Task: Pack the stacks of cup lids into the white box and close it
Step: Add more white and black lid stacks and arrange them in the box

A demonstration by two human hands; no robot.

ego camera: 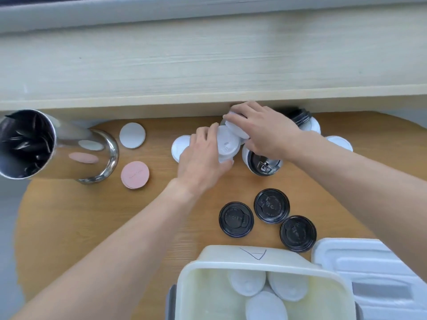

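Holding three white lid stacks [247, 284], the white box [184, 294] sits open

round wooden table [69, 227] | pale wood-grain shelf [208, 61] along its far edge | even, soft light

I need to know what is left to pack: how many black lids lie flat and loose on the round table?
3, in a cluster just beyond the white box: left lid, far lid, right lid. More black lids sit in stacks near the hands, partly hidden.

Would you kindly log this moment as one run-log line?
left hand: grips white lids | right hand: grips lid stack | white box: open, some lids inside
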